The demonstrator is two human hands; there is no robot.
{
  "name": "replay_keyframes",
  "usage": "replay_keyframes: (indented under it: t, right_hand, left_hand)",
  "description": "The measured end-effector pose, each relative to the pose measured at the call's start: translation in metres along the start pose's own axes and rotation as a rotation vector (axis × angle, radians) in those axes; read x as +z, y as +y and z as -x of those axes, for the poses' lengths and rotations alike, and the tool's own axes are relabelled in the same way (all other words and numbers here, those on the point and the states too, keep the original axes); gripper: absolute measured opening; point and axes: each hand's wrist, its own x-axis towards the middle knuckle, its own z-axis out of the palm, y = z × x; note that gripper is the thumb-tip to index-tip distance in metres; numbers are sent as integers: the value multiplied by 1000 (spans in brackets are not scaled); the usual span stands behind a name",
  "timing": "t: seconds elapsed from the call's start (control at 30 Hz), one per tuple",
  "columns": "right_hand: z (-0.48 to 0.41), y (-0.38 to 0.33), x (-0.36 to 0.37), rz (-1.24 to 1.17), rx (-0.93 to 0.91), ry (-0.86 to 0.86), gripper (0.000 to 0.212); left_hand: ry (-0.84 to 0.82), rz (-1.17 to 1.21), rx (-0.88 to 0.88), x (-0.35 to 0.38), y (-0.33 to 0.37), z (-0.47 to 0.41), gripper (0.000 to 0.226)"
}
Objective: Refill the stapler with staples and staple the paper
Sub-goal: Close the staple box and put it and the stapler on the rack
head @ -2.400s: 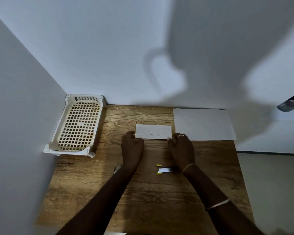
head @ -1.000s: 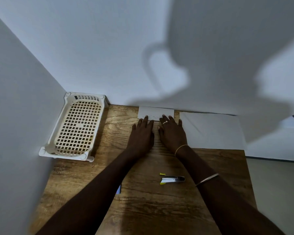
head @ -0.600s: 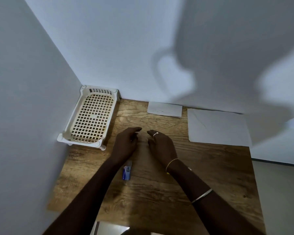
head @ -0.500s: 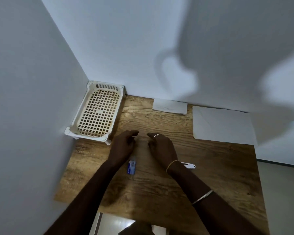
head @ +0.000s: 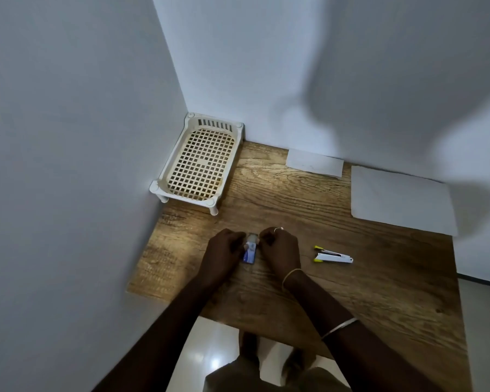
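Note:
A small blue and white staple box lies on the wooden table. My left hand grips its left side and my right hand pinches its far end; both hands have curled fingers touching the box. A white stapler with yellow tips rests on the table to the right of my right hand, untouched. A small folded paper lies against the back wall. A larger white sheet lies at the back right.
A cream plastic lattice tray on short legs stands in the back left corner against the walls. White walls close off the left and back. My legs and the tiled floor show below the table's near edge.
Both hands left the small paper at the back wall, drew back toward me and closed on the staple box. The camera tilted down and left.

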Motion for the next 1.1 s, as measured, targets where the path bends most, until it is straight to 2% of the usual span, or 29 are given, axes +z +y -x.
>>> replay_keyframes:
  t: [0.33, 0.67, 0.8, 1.1]
  right_hand:
    - [0, -7, 1, 23, 12, -32, 25]
    - [-9, -10, -1, 58, 18, -87, 13]
    - [-15, -11, -1, 113, -18, -131, 25]
    - [-14, -10, -3, 118, -48, -150, 23]
  left_hand:
    - [-48, 36, 19, 0, -4, -6, 33]
    - [-81, 41, 56, -3, -6, -9, 30]
    - [-66, 52, 46, -2, -6, -9, 33]
    - [-54, 80, 12, -2, -5, -10, 35]
